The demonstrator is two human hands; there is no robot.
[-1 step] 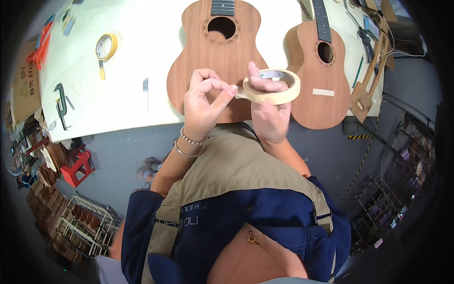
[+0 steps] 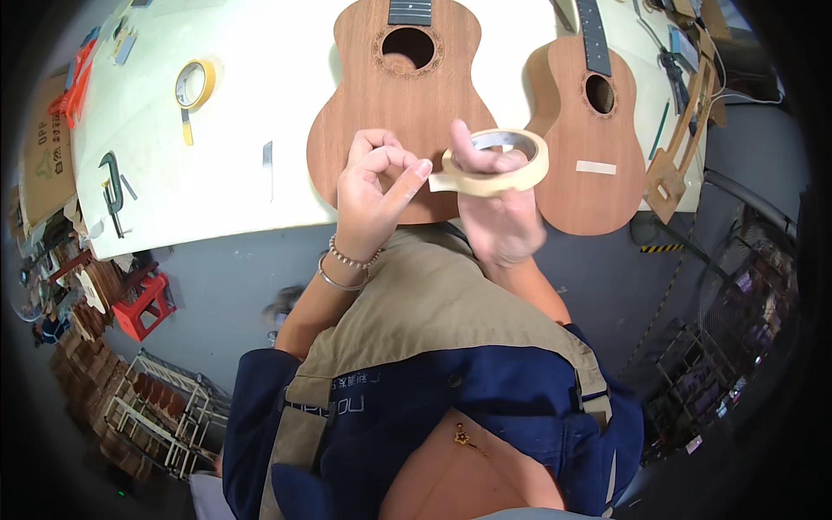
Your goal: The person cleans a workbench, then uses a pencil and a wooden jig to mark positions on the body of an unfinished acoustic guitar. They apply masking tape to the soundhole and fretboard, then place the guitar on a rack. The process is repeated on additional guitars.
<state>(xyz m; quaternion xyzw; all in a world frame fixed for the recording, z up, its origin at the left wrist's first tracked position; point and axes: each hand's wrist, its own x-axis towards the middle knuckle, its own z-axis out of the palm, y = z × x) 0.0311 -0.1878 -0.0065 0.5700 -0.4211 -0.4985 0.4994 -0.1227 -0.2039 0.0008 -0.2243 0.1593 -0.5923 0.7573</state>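
My right hand (image 2: 498,212) holds a roll of cream masking tape (image 2: 529,179), with fingers through its ring and the palm below it. My left hand (image 2: 377,186) is closed in a pinch at the roll's short loose end, thumb against forefinger. Both hands are above the lower part of a brown wooden ukulele body (image 2: 390,113), which lies face up with a round sound hole. To the right lies a second ukulele (image 2: 589,130), with a pale strip of tape (image 2: 596,167) on its top below the sound hole.
On the white table (image 2: 234,113) at left lie a yellow tape roll (image 2: 208,84), a flat blade-like strip (image 2: 268,160) and a dark clamp (image 2: 111,195). A wooden frame-like jig (image 2: 667,186) lies at the right edge. A red stool (image 2: 143,305) stands on the floor.
My right hand has turned slightly around the tape roll, and its lower part has shifted right. My left hand stays nearly in place.
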